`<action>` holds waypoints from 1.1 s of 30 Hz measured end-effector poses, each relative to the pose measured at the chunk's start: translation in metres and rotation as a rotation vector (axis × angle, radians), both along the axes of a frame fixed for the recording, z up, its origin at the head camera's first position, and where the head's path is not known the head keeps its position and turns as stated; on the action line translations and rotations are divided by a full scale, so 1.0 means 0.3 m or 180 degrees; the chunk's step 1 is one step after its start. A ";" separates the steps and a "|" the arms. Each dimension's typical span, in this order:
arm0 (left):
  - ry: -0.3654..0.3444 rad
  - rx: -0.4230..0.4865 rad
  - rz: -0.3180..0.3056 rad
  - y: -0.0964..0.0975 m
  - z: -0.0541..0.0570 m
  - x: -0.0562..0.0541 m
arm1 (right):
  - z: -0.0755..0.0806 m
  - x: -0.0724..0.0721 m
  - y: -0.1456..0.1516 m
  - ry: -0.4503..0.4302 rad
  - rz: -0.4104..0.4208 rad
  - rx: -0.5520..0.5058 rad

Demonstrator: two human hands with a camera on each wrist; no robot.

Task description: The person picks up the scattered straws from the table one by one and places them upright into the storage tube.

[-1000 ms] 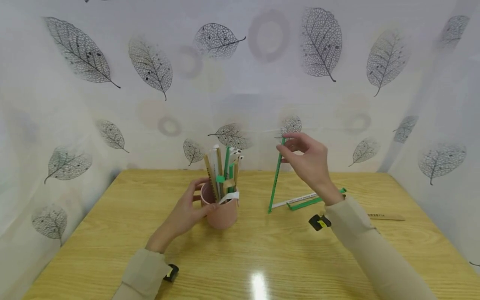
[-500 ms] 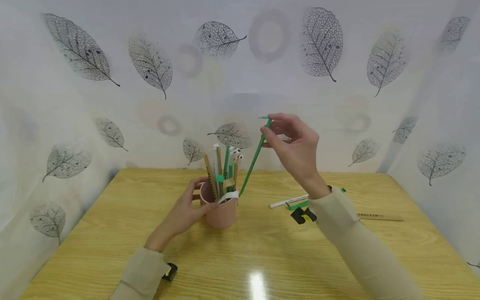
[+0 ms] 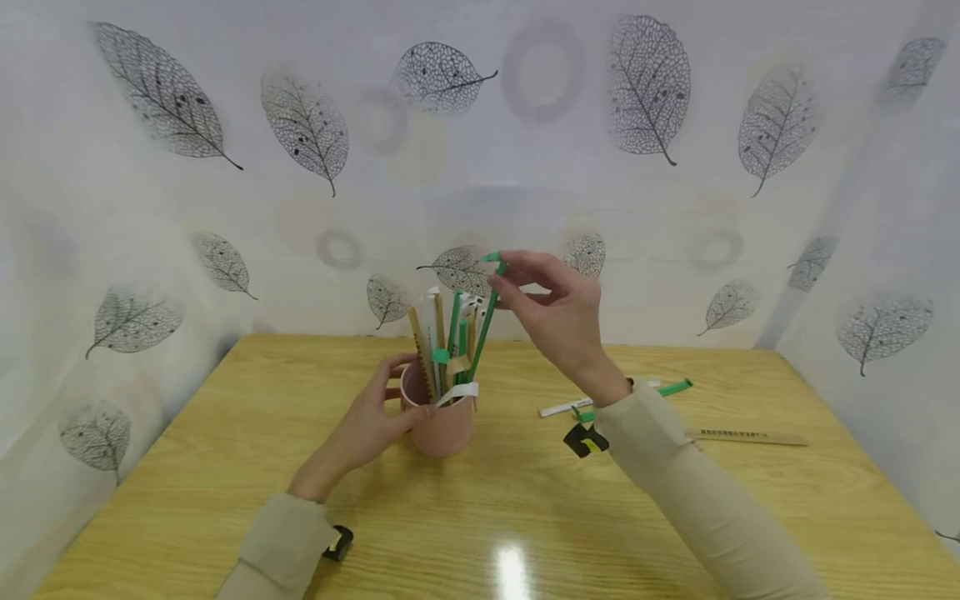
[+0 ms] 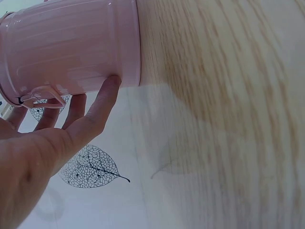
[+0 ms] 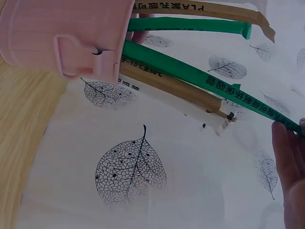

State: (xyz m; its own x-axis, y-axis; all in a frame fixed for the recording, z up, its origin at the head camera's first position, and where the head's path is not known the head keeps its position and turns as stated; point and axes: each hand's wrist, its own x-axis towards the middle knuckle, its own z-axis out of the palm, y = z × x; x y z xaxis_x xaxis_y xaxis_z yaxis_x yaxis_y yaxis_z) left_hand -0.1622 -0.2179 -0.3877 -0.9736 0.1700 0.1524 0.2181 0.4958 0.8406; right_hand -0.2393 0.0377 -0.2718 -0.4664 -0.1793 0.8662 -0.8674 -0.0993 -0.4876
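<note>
A pink bucket [image 3: 444,435] with small side handles stands upright on the table, packed with several straws in green, white and brown wrappers. My left hand [image 3: 375,417] holds it from the left, thumb at the front and fingers on the far side. Between thumb and fingertips, my right hand [image 3: 558,310] pinches a green wrapped straw [image 3: 487,325] near its top, above and right of the bucket. In the right wrist view that straw [image 5: 167,65] slants with its lower end inside the bucket's rim. A brown wrapped straw [image 5: 176,88] lies beside it in the bucket.
On the wooden table [image 3: 420,525], right of the bucket, lie a white wrapped straw [image 3: 564,407], a green one [image 3: 677,387] partly under my right forearm, and a brown wrapper-like strip [image 3: 753,437]. A leaf-patterned backdrop [image 3: 480,150] rises behind the table.
My right hand has carried the green wrapped straw leftward from above the table, rising then lowering, and its lower end is now in the bucket. The left hand stays put.
</note>
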 end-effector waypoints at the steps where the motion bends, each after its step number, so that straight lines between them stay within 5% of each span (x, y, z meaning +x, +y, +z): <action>1: 0.0004 0.0001 -0.0003 0.000 -0.001 -0.001 | -0.009 -0.002 -0.003 0.0012 0.0014 0.0049; 21: 0.0025 0.0083 -0.0074 0.000 -0.008 -0.006 | -0.209 -0.003 -0.027 0.0368 -0.0228 0.0877; 33: -0.0004 0.0088 -0.0051 0.001 -0.006 -0.001 | -0.232 -0.007 0.021 0.0224 -0.0118 0.1133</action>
State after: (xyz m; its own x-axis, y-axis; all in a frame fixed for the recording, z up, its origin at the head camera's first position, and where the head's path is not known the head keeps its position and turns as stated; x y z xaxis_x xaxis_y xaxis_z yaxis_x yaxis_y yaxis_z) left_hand -0.1625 -0.2175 -0.3895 -0.9710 0.1812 0.1559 0.2246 0.4688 0.8543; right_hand -0.2414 0.0440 -0.3415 -0.4197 -0.4595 0.7828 -0.8999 0.0979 -0.4250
